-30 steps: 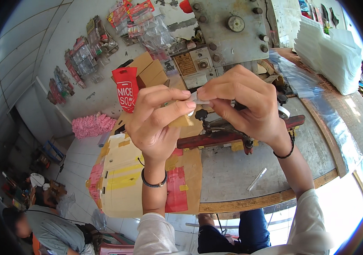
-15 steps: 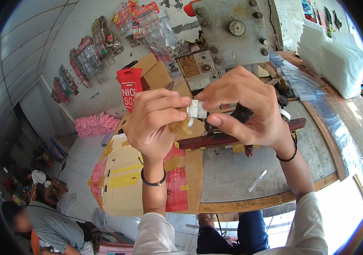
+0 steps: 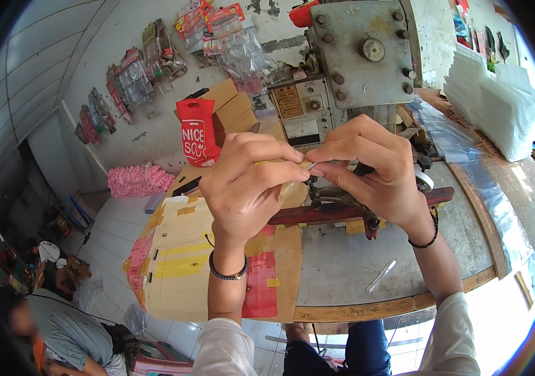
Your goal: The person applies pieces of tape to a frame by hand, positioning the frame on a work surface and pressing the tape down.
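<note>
My left hand [image 3: 248, 178] is closed, fingertips and thumb pinching a small yellowish, see-through piece [image 3: 294, 194] that looks like film or tape. Most of it is hidden behind those fingers. Against it, my right hand [image 3: 374, 172] pinches with thumb and forefinger at a thin pale edge [image 3: 307, 165] between the two hands. The fingertips of both hands nearly meet. Both hands are raised above the workbench, in front of a machine with a dark red bar [image 3: 336, 212].
A grey machine head [image 3: 368, 56] rises behind my hands. A white pen-like stick [image 3: 381, 276] lies on the metal tabletop [image 3: 333, 269]. Left are a taped cardboard sheet [image 3: 183, 250], a red bag [image 3: 197, 131] and a cardboard box [image 3: 233, 106]. White sheets [image 3: 490, 103] are stacked right; a person [image 3: 70, 326] sits lower left.
My right hand has moved left and closed its fingertips at the piece's pale edge. The white end, plainly visible before, is now mostly covered by fingers. The view has shifted slightly.
</note>
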### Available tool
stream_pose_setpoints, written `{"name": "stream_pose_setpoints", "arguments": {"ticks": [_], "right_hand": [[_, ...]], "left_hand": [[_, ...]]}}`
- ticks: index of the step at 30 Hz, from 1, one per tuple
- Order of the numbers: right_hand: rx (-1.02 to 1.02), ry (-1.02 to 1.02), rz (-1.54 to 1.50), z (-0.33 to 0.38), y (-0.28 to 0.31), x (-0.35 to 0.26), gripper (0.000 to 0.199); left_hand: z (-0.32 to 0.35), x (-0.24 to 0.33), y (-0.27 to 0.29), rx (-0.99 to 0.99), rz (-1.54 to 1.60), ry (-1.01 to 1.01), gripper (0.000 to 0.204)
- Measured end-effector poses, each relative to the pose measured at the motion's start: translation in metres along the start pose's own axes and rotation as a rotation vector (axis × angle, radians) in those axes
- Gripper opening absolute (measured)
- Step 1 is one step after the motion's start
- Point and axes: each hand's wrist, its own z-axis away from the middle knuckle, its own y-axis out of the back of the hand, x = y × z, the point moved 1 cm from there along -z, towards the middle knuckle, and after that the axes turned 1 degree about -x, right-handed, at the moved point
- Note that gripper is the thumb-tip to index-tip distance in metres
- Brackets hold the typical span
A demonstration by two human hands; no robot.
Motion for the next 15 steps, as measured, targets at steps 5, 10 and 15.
{"name": "stream_pose_setpoints", "arguments": {"ticks": [5, 10, 15], "right_hand": [[0.016, 0.03, 0.019, 0.0018, -0.0046, 0.0025, 0.022], [0.047, 0.086, 0.019, 0.0051, -0.0042, 0.0051, 0.024], [0.054, 0.153, 0.081, 0.0051, -0.0034, 0.0044, 0.024]], "left_hand": [[0.0062, -0.0077, 0.0041, 0.0, 0.028, 0.009, 0.03], [0.0069, -0.008, 0.0032, 0.001, 0.071, 0.016, 0.027], [0.0058, -0.0078, 0.0047, 0.012, 0.052, -0.03, 0.024]]}}
